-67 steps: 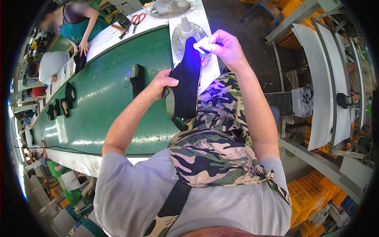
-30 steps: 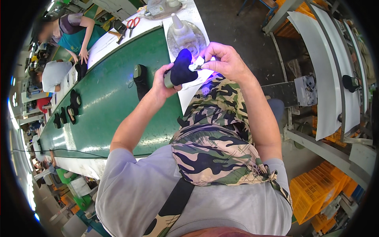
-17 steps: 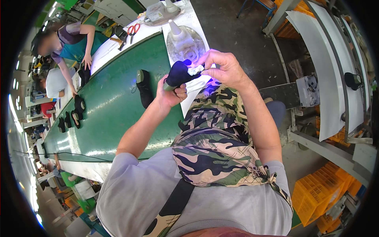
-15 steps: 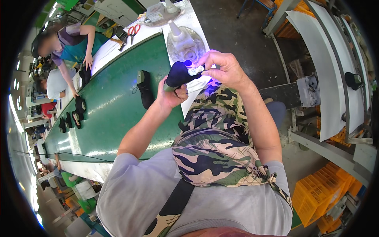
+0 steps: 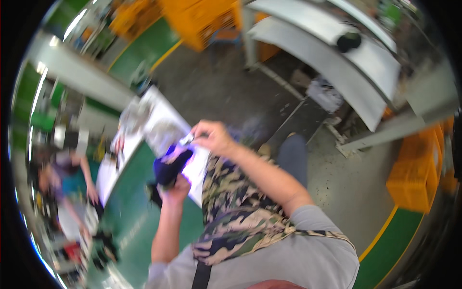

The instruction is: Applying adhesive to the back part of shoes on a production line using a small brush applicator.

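Observation:
My left hand (image 5: 174, 189) is closed around a black shoe (image 5: 168, 168), held tilted above the edge of the green worktop (image 5: 132, 207). Just beyond the shoe's opening, my right hand (image 5: 214, 138) pinches a small white crumpled wad (image 5: 186, 139) between thumb and fingers. Purple-blue light falls on the shoe and the fingertips. Another dark shoe (image 5: 154, 195) lies on the worktop, partly hidden behind my left hand. Motion blur softens the details.
A co-worker (image 5: 62, 180) reaches over dark shoes (image 5: 103, 248) at the left. A white side table (image 5: 166, 108) bears dusty-looking equipment. Right of me stands a rack with curved white panels (image 5: 332, 67), a dark shoe (image 5: 348, 42) on it. Orange crates (image 5: 416, 168) stand farther right.
My view has turned to the right, so the worktop and both hands sit farther left. The white wad has come away from the shoe's opening in my right fingers. My left hand still holds the shoe.

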`<state>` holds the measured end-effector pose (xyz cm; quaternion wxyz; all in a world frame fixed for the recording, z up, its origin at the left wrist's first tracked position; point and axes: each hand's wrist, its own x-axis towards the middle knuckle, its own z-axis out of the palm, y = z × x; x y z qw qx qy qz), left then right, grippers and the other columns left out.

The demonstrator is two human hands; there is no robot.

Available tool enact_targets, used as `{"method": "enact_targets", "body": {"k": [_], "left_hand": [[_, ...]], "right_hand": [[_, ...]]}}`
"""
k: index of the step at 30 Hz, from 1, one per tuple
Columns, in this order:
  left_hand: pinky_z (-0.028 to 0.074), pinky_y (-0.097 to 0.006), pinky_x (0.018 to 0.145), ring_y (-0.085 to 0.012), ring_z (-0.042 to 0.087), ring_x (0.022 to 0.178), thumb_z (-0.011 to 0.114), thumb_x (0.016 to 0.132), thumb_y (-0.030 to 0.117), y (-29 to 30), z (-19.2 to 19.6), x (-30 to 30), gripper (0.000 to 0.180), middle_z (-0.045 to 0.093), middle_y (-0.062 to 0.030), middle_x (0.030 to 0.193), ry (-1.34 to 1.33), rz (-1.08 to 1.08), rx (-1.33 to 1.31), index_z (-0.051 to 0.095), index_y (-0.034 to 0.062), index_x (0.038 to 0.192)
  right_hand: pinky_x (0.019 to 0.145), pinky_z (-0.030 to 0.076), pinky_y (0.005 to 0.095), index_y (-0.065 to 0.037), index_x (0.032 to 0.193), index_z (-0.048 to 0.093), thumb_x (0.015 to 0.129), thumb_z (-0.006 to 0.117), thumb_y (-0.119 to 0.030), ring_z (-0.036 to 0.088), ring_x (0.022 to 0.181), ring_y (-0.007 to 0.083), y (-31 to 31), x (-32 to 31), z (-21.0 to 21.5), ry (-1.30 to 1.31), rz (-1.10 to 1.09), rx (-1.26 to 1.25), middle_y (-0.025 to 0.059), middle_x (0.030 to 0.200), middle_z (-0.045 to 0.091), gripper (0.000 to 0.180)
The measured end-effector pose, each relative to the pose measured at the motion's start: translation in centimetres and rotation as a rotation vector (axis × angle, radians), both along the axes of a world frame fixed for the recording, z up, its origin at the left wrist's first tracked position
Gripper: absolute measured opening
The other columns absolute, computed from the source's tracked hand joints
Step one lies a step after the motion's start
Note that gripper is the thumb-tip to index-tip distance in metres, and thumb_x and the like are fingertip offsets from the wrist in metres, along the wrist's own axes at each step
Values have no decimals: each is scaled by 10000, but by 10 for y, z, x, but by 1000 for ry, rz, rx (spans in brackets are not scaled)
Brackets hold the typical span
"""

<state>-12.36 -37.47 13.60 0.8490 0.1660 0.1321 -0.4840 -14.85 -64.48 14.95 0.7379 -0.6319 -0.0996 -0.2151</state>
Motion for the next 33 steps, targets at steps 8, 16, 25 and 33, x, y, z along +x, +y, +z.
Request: {"method": "enact_targets", "body": {"k": [8, 16, 25, 33], "left_hand": [[432, -316, 489, -186, 592, 604, 550, 855, 418, -144, 125, -1, 383, 650, -50, 853, -568, 140, 637, 630, 111, 1070], [537, -358, 869, -226, 666, 940, 602, 898, 240, -363, 238, 72, 287, 678, -99, 1044, -1097, -32, 570, 602, 32, 1096], [476, -419, 855, -412, 624, 963, 620, 813, 402, -619, 303, 76, 476, 663, -252, 1016, -2731, 133, 1013, 669, -29, 1007], [494, -432, 915, -378, 615, 1077, 539, 865, 529, -699, 245, 42, 557, 647, -200, 1156, -3220, -39, 1211, 631, 92, 1197]], "right_hand": [[656, 492, 238, -33, 804, 572, 787, 704, 23, 579, 722, 67, -79, -52, -113, 99, -520, 562, 5, 786, 615, 144], [615, 466, 242, -36, 786, 609, 763, 738, -20, 588, 676, 89, -117, -103, -178, 426, -720, 601, 25, 732, 632, 133], [596, 434, 243, -42, 807, 603, 786, 736, -28, 553, 654, 90, -156, -101, -199, 415, -682, 763, 19, 740, 626, 136], [581, 414, 229, -54, 809, 603, 783, 734, -32, 531, 635, 76, -154, -97, -198, 411, -609, 812, 1, 713, 600, 136]]}}
